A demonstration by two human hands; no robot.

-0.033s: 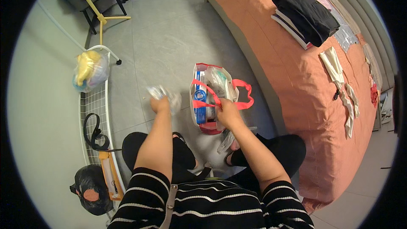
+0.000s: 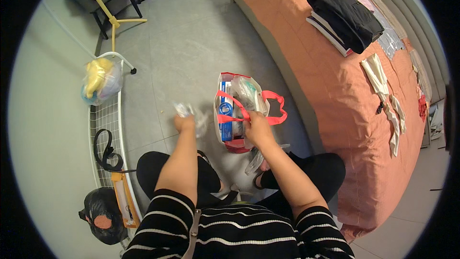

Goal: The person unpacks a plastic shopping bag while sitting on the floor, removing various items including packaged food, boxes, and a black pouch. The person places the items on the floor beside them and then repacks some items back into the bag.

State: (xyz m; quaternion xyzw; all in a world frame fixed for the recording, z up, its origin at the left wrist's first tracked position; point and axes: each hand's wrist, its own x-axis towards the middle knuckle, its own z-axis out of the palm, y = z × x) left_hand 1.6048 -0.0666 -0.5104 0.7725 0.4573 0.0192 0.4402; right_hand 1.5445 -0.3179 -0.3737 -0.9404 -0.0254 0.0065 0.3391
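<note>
My left hand (image 2: 184, 123) is closed around a crumpled clear plastic bag (image 2: 200, 122), held over the floor left of a tote bag. What the plastic bag contains is too blurred to make out. My right hand (image 2: 258, 129) grips a red-pink strap of the white and red tote bag (image 2: 219, 136), which stands open at its top. Inside the tote are a blue and white box (image 2: 226, 132) and a clear plastic bag with pale contents (image 2: 245, 90). Below my right wrist, another clear plastic bag (image 2: 255, 163) lies by my foot.
To the right is a bed with an orange cover (image 2: 297, 43), bearing folded black clothing (image 2: 342, 17) and white cloth strips (image 2: 376, 76). A white wire rack (image 2: 108, 117) along the left wall holds a black belt (image 2: 98, 148). A black bag (image 2: 103, 211) sits at the lower left.
My left hand has shifted slightly right and toward me with the plastic bag. My right hand and the tote bag stay in place.
</note>
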